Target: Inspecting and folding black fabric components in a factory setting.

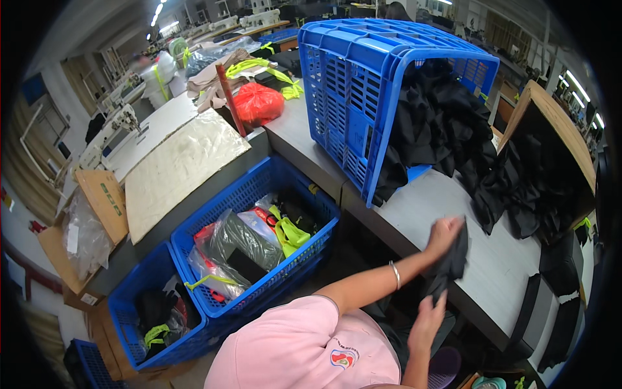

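My left hand (444,235), with a thin bracelet on its wrist, grips the upper end of a small black fabric piece (453,262) at the near edge of the grey worktable (499,272). The piece hangs down over the table edge. My right hand (427,319) is just below and pinches its lower end. Right beyond lies a pile of black fabric pieces (447,129), spilling onto the table out of a blue plastic crate (350,84) tipped on its side.
Two blue baskets (304,253) (129,324) with bagged items and yellow-green straps stand on the floor at left. A cardboard sheet (175,168), a red bag (258,104) and sewing machines lie further back. A wooden board (557,123) leans at right over more black cloth.
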The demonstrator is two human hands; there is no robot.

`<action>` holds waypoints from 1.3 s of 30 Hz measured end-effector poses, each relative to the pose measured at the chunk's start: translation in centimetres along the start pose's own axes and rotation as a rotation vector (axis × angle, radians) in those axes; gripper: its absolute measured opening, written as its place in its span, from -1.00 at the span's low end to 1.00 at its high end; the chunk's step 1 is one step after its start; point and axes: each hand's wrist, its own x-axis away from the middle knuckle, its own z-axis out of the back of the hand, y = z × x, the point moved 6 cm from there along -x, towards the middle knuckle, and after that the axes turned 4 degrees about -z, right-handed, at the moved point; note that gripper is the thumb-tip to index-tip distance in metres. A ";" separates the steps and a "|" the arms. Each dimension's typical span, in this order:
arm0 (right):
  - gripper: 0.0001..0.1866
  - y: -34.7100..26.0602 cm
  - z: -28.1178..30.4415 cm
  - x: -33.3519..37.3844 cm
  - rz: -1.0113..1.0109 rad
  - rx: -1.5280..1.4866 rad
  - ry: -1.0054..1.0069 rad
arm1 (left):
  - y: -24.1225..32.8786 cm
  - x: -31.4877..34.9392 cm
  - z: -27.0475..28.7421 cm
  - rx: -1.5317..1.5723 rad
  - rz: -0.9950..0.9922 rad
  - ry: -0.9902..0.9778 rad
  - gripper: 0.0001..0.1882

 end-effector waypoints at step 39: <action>-0.75 9.2 -5.6 -0.6 -0.176 -0.699 -0.703 | 3.5 21.4 -5.9 1.284 0.861 -1.299 -0.64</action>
